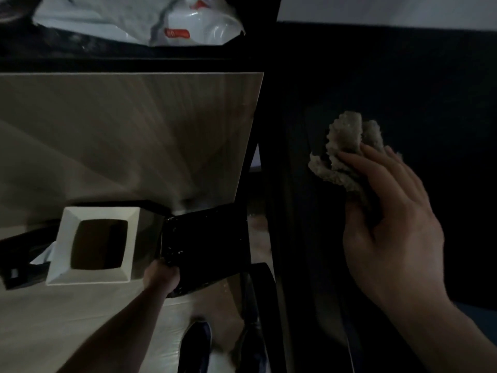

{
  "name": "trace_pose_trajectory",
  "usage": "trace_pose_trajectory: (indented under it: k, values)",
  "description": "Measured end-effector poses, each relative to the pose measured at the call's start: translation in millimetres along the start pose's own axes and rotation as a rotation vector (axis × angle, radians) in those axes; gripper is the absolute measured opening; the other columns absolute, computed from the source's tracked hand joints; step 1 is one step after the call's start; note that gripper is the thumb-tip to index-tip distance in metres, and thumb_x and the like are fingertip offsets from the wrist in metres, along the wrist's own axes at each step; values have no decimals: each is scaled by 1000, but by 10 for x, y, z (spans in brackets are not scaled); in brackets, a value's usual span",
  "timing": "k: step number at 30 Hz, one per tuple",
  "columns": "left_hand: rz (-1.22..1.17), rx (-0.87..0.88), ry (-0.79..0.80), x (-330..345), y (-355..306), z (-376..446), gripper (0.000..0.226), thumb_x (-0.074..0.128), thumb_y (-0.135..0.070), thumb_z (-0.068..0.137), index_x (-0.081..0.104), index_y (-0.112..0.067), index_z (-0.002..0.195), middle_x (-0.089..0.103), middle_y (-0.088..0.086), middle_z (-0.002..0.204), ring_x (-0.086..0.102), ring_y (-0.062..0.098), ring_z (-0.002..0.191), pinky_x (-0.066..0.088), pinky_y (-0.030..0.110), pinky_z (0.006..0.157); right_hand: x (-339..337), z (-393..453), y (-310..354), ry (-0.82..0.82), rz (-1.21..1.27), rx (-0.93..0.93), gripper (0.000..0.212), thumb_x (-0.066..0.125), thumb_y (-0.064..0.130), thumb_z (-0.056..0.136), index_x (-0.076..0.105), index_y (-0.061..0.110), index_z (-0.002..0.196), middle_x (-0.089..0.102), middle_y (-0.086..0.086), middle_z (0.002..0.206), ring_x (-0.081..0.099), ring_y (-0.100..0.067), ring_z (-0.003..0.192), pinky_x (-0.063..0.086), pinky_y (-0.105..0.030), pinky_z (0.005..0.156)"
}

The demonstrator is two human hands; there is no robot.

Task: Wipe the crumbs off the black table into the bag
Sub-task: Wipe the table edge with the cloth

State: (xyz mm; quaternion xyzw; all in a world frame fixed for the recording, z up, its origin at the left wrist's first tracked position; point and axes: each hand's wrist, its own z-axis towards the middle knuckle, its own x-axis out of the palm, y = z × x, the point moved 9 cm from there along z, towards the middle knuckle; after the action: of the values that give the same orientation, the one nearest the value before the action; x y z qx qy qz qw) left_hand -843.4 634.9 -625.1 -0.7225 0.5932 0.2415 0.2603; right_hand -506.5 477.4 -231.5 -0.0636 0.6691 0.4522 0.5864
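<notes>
— Head view: what do I have on the right?
— Your right hand (395, 224) presses a crumpled tan cloth (347, 154) onto the black bench (403, 76), fingers (357, 160) curled around it.
— And the bag?
— The black bag (207, 243) hangs low at the bench's left edge; pale specks show inside. My left hand (161, 275) is clenched on its near rim. A white box (94, 246) stands just left of it.

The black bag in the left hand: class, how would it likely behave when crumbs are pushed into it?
The bag looks thin and glossy, so probably floppy and light. Only the left hand grips its rim, so it may sag or swing when nudged.
</notes>
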Motion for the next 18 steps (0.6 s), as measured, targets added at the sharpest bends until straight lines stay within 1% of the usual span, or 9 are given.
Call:
trace_pose_trajectory:
  k: [5,8,9,11,12,14,16,17,18]
  values:
    - [-35,-3,23,122,13,249,40,53,-23,95,65,-4,129,67,23,122,62,41,115,48,37,85,7,19,-1,-21,-19,-12,59,52,22,88,55,40,144,45,25,154,28,-4,154,28,-39,123]
    - [-64,-8,70,194,87,372,43,51,-30,99,62,-5,133,66,23,125,62,40,115,48,36,84,6,14,13,-33,-19,-20,58,53,21,89,55,42,143,42,28,152,27,-2,154,26,-36,123]
    - [-91,-6,106,242,116,405,47,52,-35,100,60,-6,135,66,23,124,64,39,112,51,36,84,10,11,18,-37,-16,-24,57,53,19,91,56,42,142,42,29,151,28,-3,154,26,-36,123]
    - [-160,-8,164,308,182,454,55,57,-42,98,57,-5,139,67,22,120,66,38,106,57,40,86,21,7,18,-39,-6,-26,55,54,14,94,56,40,142,43,27,150,30,-5,154,28,-40,124]
    - [-188,-7,179,306,205,430,59,61,-44,95,57,-5,139,67,21,120,67,37,102,58,42,86,27,8,13,-36,-1,-24,55,56,13,93,57,38,142,44,25,150,30,-7,154,28,-42,124]
    - [-301,-14,204,237,186,263,64,70,-40,91,54,-5,142,65,20,123,67,32,96,57,39,80,32,1,7,-33,-5,-24,53,53,14,95,57,37,143,45,23,151,31,-8,154,30,-46,125]
    - [-408,-4,212,150,204,136,81,83,-41,79,50,-7,145,62,19,131,66,34,104,53,33,77,27,-11,11,-33,-8,-21,53,52,14,95,56,35,144,47,18,154,30,-8,154,30,-49,125]
    - [-463,-5,213,149,280,171,98,91,-50,63,52,-8,144,63,19,130,67,35,107,56,34,78,26,-13,13,-29,-11,-18,53,53,13,95,57,33,144,48,15,155,30,-9,154,30,-51,125]
    - [-511,-26,208,155,403,235,117,95,-59,44,54,-9,142,67,19,125,70,35,103,61,39,79,31,-14,16,-24,-17,-17,54,55,11,94,57,31,144,49,13,155,30,-11,154,30,-52,125]
